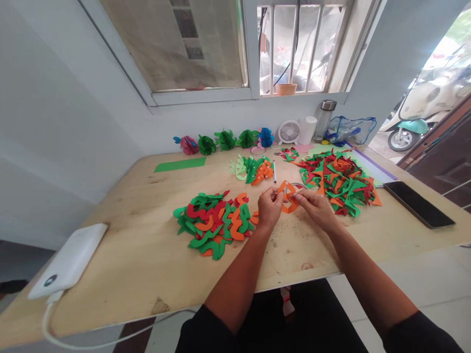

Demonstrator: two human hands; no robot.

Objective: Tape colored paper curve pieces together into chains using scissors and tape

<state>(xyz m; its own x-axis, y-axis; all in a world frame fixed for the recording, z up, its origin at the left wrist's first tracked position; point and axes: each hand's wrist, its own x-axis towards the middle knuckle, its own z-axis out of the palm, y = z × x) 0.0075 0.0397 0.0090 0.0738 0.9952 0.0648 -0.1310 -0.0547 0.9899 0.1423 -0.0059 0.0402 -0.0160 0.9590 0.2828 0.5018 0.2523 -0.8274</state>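
An orange paper piece (288, 208) with an opening in its middle is held up between my two hands, over the table near its front. My left hand (270, 206) pinches its left side. On its right side are the closed fingers of my right hand (314, 206). To the left of my left hand lies a pile of curved green, red and orange paper cutouts (215, 223). A larger heap of angular paper scraps (342, 181) in the same colours is beyond my right hand. A white pen (274, 172) lies behind my left hand.
Honeycomb paper figures (225, 140) line the wall, with a small white fan (289, 132) and a glass bottle (324, 121). A phone (418, 204) lies at the right, a white power bank (69, 260) at the left. A green strip (180, 164) is at the back left.
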